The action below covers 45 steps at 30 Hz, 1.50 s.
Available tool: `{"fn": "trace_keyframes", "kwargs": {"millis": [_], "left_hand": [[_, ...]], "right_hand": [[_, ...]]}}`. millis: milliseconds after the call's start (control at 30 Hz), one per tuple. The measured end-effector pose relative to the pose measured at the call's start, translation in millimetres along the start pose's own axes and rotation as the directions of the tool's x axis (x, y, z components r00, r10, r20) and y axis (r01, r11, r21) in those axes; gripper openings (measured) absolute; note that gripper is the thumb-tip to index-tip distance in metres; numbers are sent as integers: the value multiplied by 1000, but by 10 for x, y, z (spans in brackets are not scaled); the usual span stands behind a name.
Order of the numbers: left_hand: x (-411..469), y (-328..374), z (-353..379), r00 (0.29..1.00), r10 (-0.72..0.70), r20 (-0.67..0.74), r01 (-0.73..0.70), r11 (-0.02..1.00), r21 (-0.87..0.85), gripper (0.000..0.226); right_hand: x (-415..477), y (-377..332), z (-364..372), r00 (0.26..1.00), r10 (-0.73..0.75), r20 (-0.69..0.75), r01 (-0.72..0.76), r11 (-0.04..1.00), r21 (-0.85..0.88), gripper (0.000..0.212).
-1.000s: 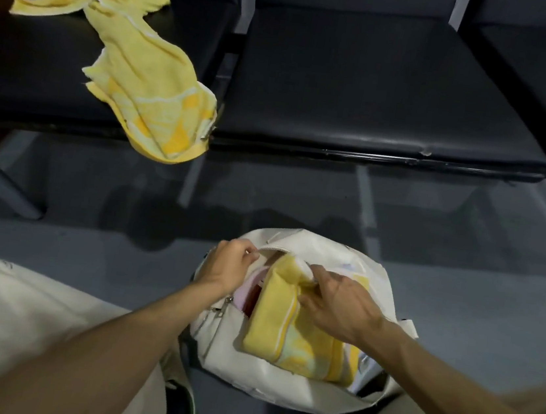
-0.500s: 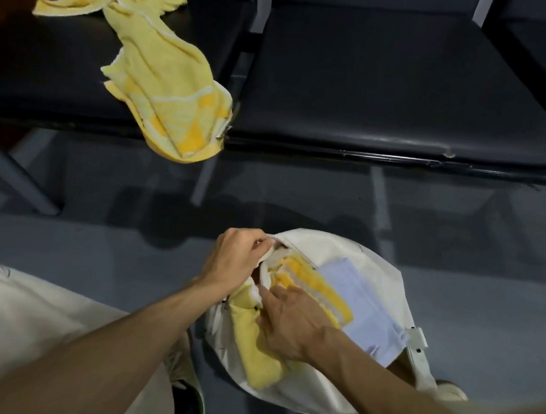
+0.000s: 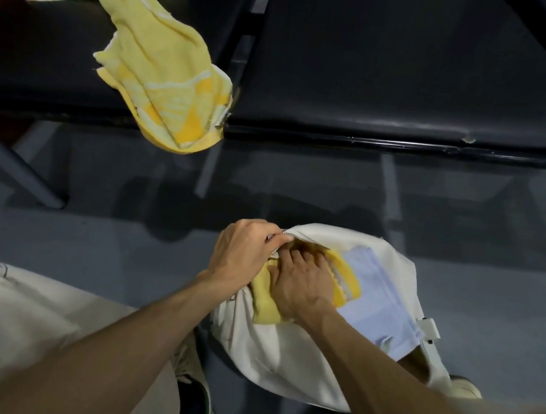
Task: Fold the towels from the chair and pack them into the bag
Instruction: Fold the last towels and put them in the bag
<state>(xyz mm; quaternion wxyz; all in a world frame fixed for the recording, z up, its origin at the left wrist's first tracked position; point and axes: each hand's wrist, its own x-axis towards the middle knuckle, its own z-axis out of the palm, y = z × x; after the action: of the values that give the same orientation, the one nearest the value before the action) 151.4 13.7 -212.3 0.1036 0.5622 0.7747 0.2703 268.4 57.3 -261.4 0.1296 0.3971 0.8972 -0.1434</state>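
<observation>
Your left grip [image 3: 245, 251] pinches the zipper edge of the cream bag [image 3: 280, 362], which stands on the floor [image 3: 88, 246]. Your right grip [image 3: 303, 284] is released, fingers fairly straight, pressing the folded yellow towel [image 3: 265, 304] into the bag's opening. The towel sits just beside a pale blue cloth [image 3: 377, 298]. A loose yellow towel [image 3: 159, 55] lies crumpled on the left chair seat [image 3: 25, 56], one end hanging over the front edge.
</observation>
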Motion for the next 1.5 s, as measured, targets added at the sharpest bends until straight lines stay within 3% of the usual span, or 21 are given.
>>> {"fn": "trace_keyframes", "kwargs": {"millis": [100,167,233,333,433,567,667,767,900,1000,1100,1267,1500], "left_hand": [[-15,-19,-6,997,-66,35,68,996,-61,32],[-37,-1,-15,994,-96,57,100,992,-79,31],[-66,22,-13,988,-119,95,128,987,-94,27],[-90,1,-7,971,-129,200,163,972,-169,19],[-100,-72,5,960,-116,253,161,973,-165,20],[-91,-46,14,974,-37,225,83,976,-202,18],[-99,-16,18,978,-73,197,108,979,-171,17],[-216,6,11,972,-94,214,108,993,-53,27],[-536,56,-88,979,163,124,-172,982,72,19],[-769,41,-86,877,286,387,-364,920,145,13],[-887,-6,-14,794,236,560,-443,856,267,23],[-928,-75,22,799,127,587,-381,862,333,37],[-993,-177,70,827,103,552,-351,862,365,52]], "right_hand": [[-94,7,15,998,-32,-57,35,999,41,57],[-251,137,25,979,-159,-129,166,985,46,54],[-387,316,72,925,-345,-158,339,938,-69,52],[-478,498,127,902,-427,-62,408,891,-199,55],[-440,495,136,918,-395,48,397,902,-168,64],[-229,364,120,960,-279,19,278,949,-150,84],[-94,263,120,979,-203,6,202,968,-147,62],[-99,234,72,977,-213,24,214,964,-156,55],[-287,342,-139,939,-336,66,341,935,-92,64],[-460,493,-224,909,-416,1,415,907,-76,46],[-626,612,-296,922,-375,-93,367,925,-98,33],[-691,572,-259,943,-332,-27,326,937,-129,55],[-598,544,-151,973,-227,31,229,971,-72,52]]}}
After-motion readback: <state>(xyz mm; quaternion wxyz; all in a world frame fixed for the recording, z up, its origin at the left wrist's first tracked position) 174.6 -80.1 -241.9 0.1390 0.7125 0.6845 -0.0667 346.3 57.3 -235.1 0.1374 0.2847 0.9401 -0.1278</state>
